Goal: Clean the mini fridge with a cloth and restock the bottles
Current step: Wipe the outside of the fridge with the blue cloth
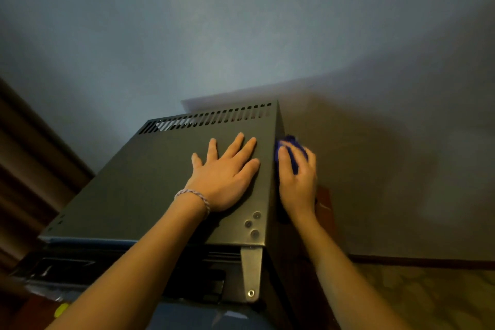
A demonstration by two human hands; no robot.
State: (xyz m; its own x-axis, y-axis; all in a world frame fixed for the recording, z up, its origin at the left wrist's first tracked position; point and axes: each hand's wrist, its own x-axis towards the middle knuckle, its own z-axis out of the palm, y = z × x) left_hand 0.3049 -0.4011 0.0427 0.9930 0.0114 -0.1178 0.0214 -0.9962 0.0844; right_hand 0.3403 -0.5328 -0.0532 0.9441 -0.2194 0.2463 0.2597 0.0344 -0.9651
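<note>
On the far left I see brown curtain folds [29, 169], dim and soft in outline. Right of them stands the mini fridge [150, 182], dark grey, against the blue-grey wall [241, 35]; its long axis runs from my near edge away to the wall, with a row of vent slots [209, 118] along the far edge. I cannot see inside the fridge from this angle, so its contents are not recorded. Below the near edge the front is dark and hard to read; a small yellow item [61, 310] at lower left is cut off and unidentified. My left hand [227, 177] lies flat on the top panel, fingers straight and spread, palm pressing down; a braided bracelet [194, 197] sits on that wrist. Three round fasteners [253, 224] mark the near right corner, with a metal hinge bracket [251, 273] below. My right hand [297, 179] is curled round the blue cloth [290, 150], holding it against the fridge's right side wall, mostly hidden from me. Patterned floor [428, 297] shows lower right.
</note>
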